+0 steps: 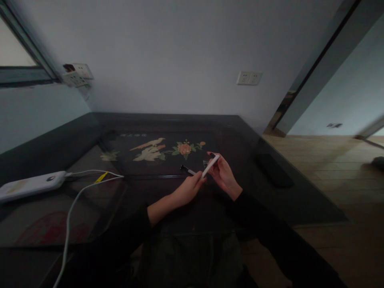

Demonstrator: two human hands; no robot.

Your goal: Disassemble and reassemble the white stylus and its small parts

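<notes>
A slim white object [210, 166], seen nearly edge-on, slants up between my two hands over the dark table. Closed around its lower end is my left hand [187, 189]. My right hand [224, 176] is closed at its upper end, with the fingertips bent behind it. Beside those fingertips shows a small clear-and-dark piece [205, 163], too small to name. A thin grey rod with a black head [186, 169] sticks out past my left fingers; whether it is held or lies on the table, I cannot tell.
The glossy black table [168, 186] bears a bird-and-flower picture. A flat black object [273, 171] lies at the right. At the left rests a white power bank [33, 185] with a white cable [69, 216] running toward me. Wall sockets [249, 78] sit behind the table.
</notes>
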